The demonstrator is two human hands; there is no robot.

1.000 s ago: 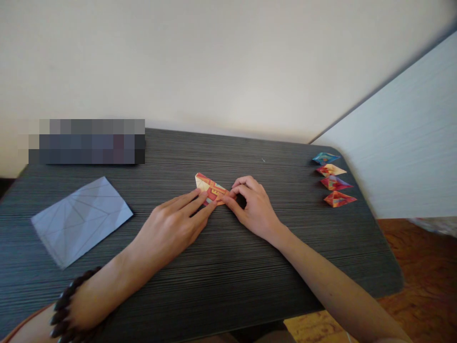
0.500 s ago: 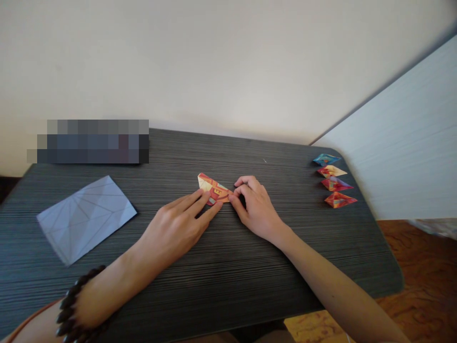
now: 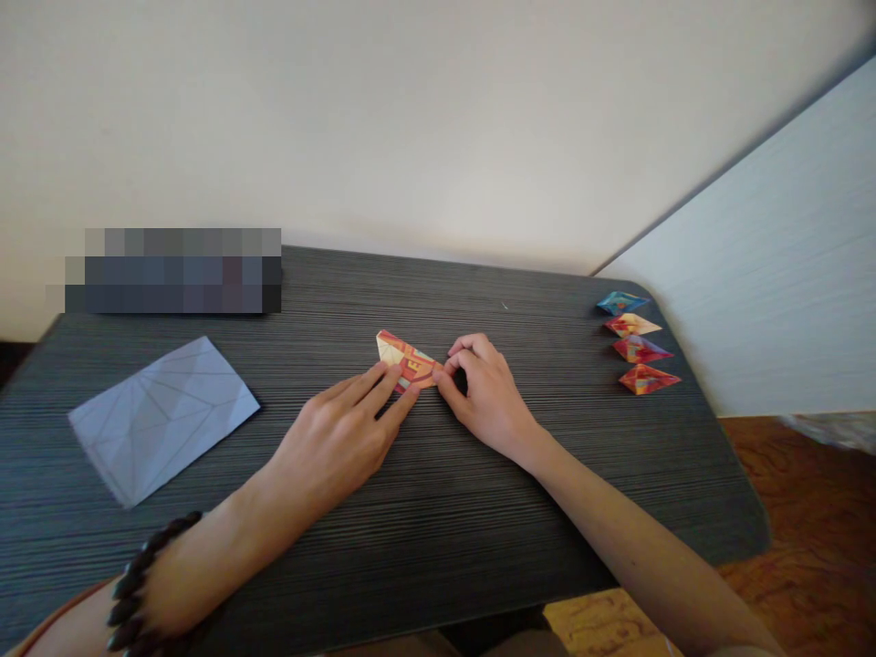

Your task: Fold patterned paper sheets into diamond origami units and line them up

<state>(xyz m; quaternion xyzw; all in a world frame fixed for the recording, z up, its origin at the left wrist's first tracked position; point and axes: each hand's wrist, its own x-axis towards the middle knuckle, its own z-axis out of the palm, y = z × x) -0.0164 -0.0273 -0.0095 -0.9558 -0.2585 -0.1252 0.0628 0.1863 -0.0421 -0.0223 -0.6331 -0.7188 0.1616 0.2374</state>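
A small folded paper (image 3: 414, 366), red, orange and cream, lies on the dark table in front of me. My left hand (image 3: 349, 415) rests on its left and near part, fingers stretched out and apart, pressing it down. At the paper's right tip, thumb and forefinger of my right hand (image 3: 487, 388) are closed in a pinch on it. These fingertips cover part of that tip. A dark bead bracelet (image 3: 147, 570) is round my left wrist.
To the left lies a pale sheet with crease lines (image 3: 164, 420). Several folded paper pieces, among them a blue one (image 3: 621, 303) and a red one (image 3: 650, 379), stand in a column at the right. A pixelated area (image 3: 178, 274) hides something at the back left.
Both hands and the folded paper hold nearly the same position. The whole view has shifted very slightly; little else differs.
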